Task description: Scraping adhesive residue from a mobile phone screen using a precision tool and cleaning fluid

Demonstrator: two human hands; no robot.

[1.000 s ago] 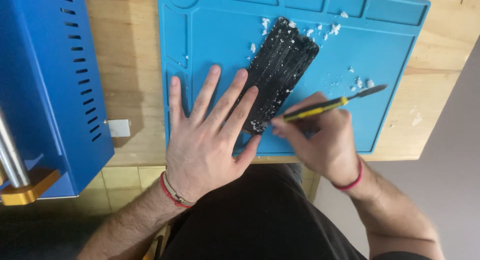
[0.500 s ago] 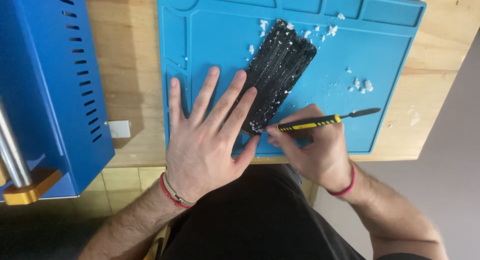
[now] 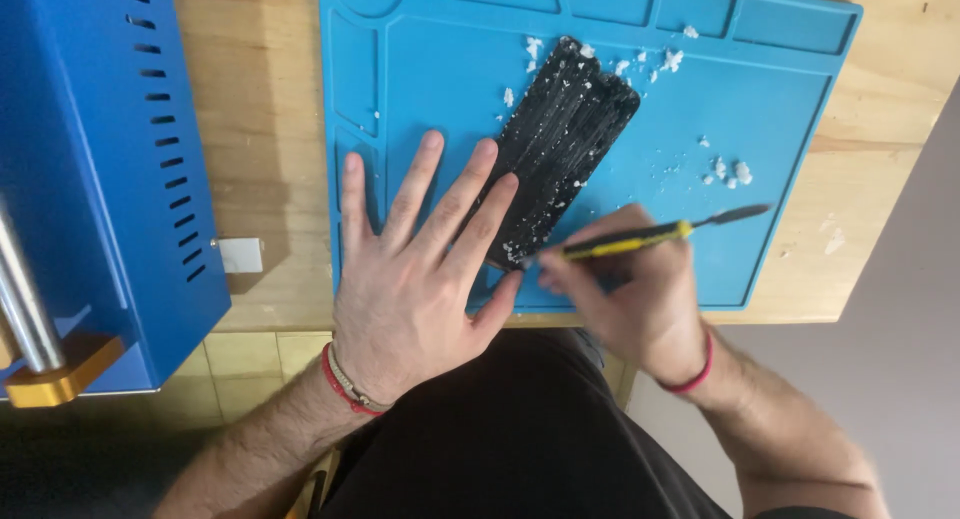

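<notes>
Pale wooden bench top [image 3: 270, 129] runs under everything, with a blue silicone work mat [image 3: 780, 109] spread across it. My left hand [image 3: 420, 279] lies flat on the mat, fingers [image 3: 455, 194] spread apart; the two nearest my right hand press on the lower end of a black phone panel [image 3: 565, 144], which stretches slantwise away from my fingertips toward the mat's far trays. My right hand [image 3: 625, 294] is clamped around a yellow-handled spudger [image 3: 640, 237], fingers together on the handle, its near tip meeting the panel's lower corner just beside my left middle finger, its flat metal end pointing out beyond my knuckles. White scrapings [image 3: 728, 169] lie scattered past the tool's far end and around the panel's top. Beyond my left little finger stands a blue vented machine [image 3: 110, 179], with a small white tab [image 3: 241, 255] lying between it and the mat.
</notes>
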